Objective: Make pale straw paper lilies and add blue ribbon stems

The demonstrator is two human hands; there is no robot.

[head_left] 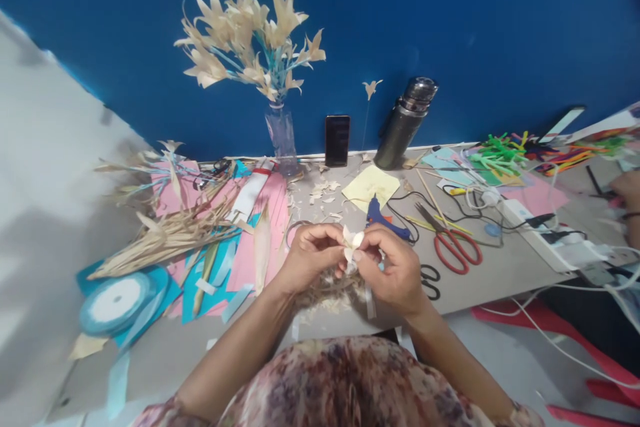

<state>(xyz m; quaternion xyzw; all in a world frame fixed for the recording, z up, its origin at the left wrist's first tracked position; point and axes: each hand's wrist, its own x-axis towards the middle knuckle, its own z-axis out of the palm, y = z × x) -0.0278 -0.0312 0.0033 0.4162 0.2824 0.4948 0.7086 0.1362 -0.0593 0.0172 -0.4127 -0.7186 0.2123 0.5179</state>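
Note:
My left hand (309,259) and my right hand (394,268) meet over the front of the table, both pinching a small cream husk flower piece (353,245) between their fingertips. Loose husk scraps (325,293) lie on the table just under my hands. A blue glue gun (383,217) lies right behind my right hand, and red-handled scissors (453,243) lie to its right. A black scissor handle (429,280) pokes out beside my right wrist.
A vase of cream husk flowers (260,47) stands at the blue wall, with a phone (337,140) and a metal flask (406,121) beside it. Dried husk strips (165,237), a blue ribbon spool (117,300) and pink paper lie left. A power strip (545,240), cables and pipe cleaners (505,155) lie right; another person's hand (627,197) is at the right edge.

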